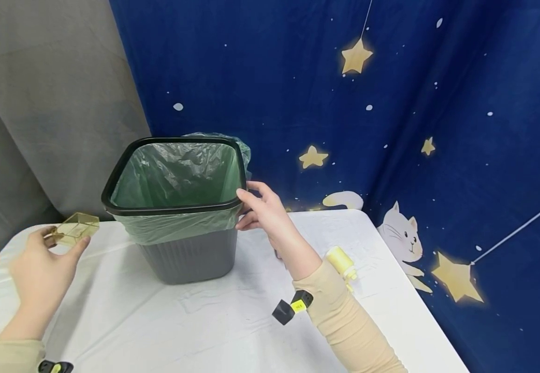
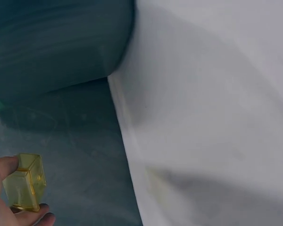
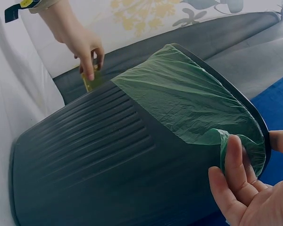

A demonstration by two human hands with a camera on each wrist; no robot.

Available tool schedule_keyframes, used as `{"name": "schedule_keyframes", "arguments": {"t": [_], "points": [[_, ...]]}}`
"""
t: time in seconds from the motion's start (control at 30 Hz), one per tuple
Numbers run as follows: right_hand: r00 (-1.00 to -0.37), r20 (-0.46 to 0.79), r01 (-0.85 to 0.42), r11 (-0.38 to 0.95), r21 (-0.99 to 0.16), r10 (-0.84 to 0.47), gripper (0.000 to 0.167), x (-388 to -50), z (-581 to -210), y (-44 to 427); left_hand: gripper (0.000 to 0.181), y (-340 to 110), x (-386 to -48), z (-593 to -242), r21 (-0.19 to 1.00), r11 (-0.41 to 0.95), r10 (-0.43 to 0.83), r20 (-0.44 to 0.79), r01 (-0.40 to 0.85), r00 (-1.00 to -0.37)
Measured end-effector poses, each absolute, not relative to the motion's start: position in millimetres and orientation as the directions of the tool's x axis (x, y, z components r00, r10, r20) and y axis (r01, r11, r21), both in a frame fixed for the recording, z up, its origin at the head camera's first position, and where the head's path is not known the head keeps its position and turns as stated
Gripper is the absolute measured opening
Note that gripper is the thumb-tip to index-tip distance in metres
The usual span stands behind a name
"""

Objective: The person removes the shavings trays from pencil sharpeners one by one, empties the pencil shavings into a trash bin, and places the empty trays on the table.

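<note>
At the left of the head view, my left hand (image 1: pixel 45 267) pinches a small clear yellow plastic box (image 1: pixel 79 228) between thumb and fingers, beside the trash bin. The left wrist view shows the box (image 2: pixel 27 183) from closer, held by its edges. A grey trash bin (image 1: pixel 190 256) with a black rim stands upright, lined with a thin green bag (image 1: pixel 176 228) folded over that rim. My right hand (image 1: pixel 270 212) grips the bin's right rim, thumb on top. In the right wrist view, its fingers (image 3: pixel 233 162) curl against the bag's overhang.
A yellow bottle (image 1: pixel 341 260) lies on the white-covered table (image 1: pixel 195 331), right of my right forearm. Another small item is mostly hidden behind that wrist. Behind the table hang a grey curtain (image 1: pixel 60 103) and a blue starry curtain (image 1: pixel 270 77).
</note>
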State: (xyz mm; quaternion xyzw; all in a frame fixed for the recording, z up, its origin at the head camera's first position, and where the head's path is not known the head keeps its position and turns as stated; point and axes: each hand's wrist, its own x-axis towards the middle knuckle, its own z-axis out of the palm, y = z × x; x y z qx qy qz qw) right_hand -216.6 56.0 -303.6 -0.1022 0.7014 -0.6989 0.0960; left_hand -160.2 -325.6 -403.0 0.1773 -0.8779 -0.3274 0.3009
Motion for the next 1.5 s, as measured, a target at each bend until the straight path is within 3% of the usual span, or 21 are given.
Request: {"name": "schedule_keyframes", "arguments": {"t": [0.33,1.17,1.5], "points": [[-0.959,0.015,-0.013,-0.009,-1.0,-0.283,0.052,-217.0,-304.2,55.5,0.071,-323.7,-158.4,-419.2,0.667,0.719,-0.518,0.323,-0.198,-0.792],[-0.959,-0.03,0.027,0.015,-1.0,-0.283,0.055,-219.1,-303.1,56.1,0.075,-326.6,-150.8,-451.9,0.584,0.766,-0.47,0.223,-0.27,-0.854],[-0.961,-0.026,0.019,0.027,-0.999,-0.277,0.052,-195.2,-277.5,55.2,0.075,-328.4,-148.8,-461.8,0.563,0.767,-0.475,0.177,-0.307,-0.862]]}}
